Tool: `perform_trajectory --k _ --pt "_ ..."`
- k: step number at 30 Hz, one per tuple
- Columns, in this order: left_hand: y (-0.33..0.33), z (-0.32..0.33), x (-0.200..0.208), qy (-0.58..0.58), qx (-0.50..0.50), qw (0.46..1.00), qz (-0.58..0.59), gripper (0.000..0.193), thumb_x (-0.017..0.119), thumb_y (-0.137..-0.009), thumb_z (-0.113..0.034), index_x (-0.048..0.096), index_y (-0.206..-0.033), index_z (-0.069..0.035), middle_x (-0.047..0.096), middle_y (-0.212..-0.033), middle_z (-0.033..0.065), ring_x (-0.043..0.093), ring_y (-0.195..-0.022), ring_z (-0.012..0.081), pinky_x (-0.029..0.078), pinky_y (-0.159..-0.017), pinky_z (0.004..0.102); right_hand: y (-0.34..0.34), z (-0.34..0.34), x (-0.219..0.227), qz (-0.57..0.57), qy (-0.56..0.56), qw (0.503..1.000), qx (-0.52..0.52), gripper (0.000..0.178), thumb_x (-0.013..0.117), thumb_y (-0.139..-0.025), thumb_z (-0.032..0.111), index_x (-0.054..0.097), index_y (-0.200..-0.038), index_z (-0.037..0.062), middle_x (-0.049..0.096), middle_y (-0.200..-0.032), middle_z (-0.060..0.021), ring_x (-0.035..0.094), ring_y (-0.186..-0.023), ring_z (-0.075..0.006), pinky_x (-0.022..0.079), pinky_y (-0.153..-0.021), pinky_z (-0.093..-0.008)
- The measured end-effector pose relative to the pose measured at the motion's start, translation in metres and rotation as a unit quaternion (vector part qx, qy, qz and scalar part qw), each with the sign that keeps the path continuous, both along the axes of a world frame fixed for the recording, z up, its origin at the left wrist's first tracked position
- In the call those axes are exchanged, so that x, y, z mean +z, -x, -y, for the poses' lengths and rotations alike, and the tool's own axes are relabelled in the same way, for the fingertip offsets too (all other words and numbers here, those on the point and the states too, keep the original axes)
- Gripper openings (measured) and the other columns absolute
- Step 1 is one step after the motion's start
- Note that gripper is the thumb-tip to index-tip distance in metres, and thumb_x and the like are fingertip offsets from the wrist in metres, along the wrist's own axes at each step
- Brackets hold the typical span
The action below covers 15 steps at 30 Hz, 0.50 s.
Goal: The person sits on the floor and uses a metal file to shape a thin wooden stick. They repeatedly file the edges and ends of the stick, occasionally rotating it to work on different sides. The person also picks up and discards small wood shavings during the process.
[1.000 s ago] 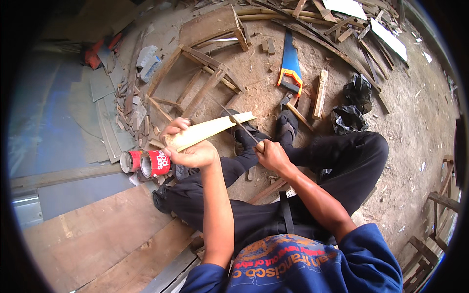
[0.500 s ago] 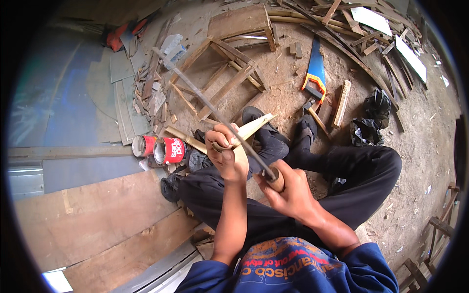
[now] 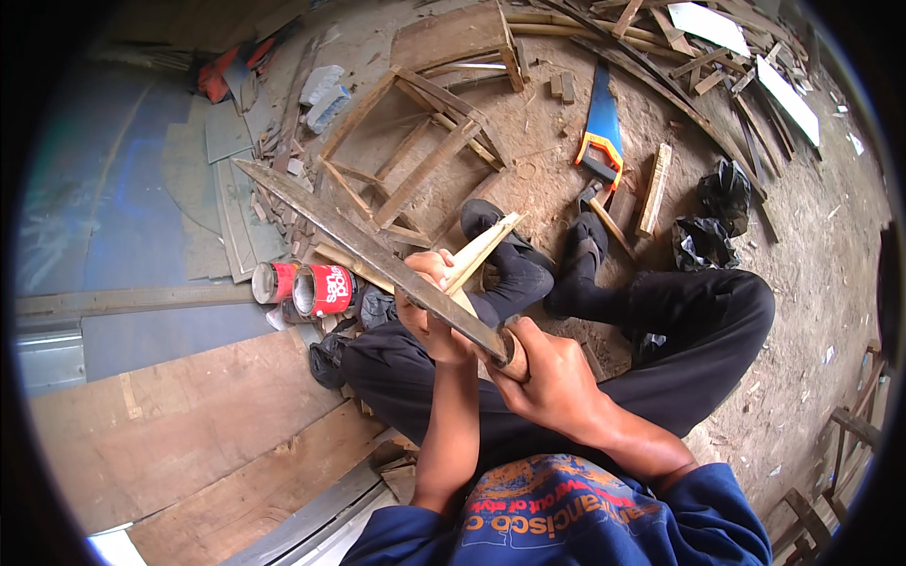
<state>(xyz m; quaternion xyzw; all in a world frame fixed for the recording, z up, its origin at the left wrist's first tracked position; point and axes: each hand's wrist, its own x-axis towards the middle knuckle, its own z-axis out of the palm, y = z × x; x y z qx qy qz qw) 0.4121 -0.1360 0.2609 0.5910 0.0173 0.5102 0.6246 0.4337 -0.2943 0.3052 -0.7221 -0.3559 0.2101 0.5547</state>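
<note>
Now, right hand (image 3: 552,382): curled closed around the wooden handle (image 3: 514,357) of a long blade (image 3: 377,257).
Left hand (image 3: 429,332): fingers bent around a pale wood piece (image 3: 481,250); the blade crosses in front, hiding part of the grip.
Wood: juts from the left hand, narrow end pointing forward.
Blade's change: its broad face shows now, where half a second ago it looked thin; whether it touches the wood cannot be told.
Cutting: probably between strokes, the grips being kept.
Saw (image 3: 604,118): well ahead of the right hand.
</note>
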Motion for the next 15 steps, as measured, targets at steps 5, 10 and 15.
perform_trajectory --k 5,10,15 --pt "0.0001 0.0036 0.0009 0.013 0.016 1.0 0.003 0.029 0.059 -0.088 -0.037 0.043 -0.092 -0.014 0.04 -0.09 0.003 0.041 -0.089 0.0168 0.035 -0.092 0.0375 0.0016 0.0016 0.0024 0.007 0.009 1.0 0.003 0.03 0.076 -0.082 0.011 0.054 -0.1 0.0001 0.063 -0.075 -0.0223 0.065 -0.071 -0.0429 0.051 -0.058 -0.0439" --pt "-0.0015 0.0026 -0.0026 0.002 0.01 1.0 0.023 0.03 0.06 -0.087 -0.037 0.042 -0.091 -0.014 0.04 -0.09 0.0032 0.04 -0.088 0.017 0.035 -0.093 0.0372 0.0039 0.0016 0.0006 0.018 -0.002 1.0 0.007 0.035 0.073 -0.081 0.018 0.05 -0.101 0.001 0.062 -0.067 -0.0216 0.065 -0.064 -0.0424 0.051 -0.054 -0.0509" --pt "0.0006 0.0031 -0.0014 0.019 0.019 1.0 0.003 0.031 0.059 -0.088 -0.038 0.042 -0.091 -0.012 0.039 -0.09 0.0037 0.04 -0.087 0.0179 0.035 -0.093 0.0374 0.002 -0.0007 -0.002 0.018 -0.01 1.0 0.005 0.035 0.073 -0.081 0.018 0.05 -0.101 0.0007 0.062 -0.067 -0.0219 0.064 -0.064 -0.0425 0.051 -0.054 -0.0504"
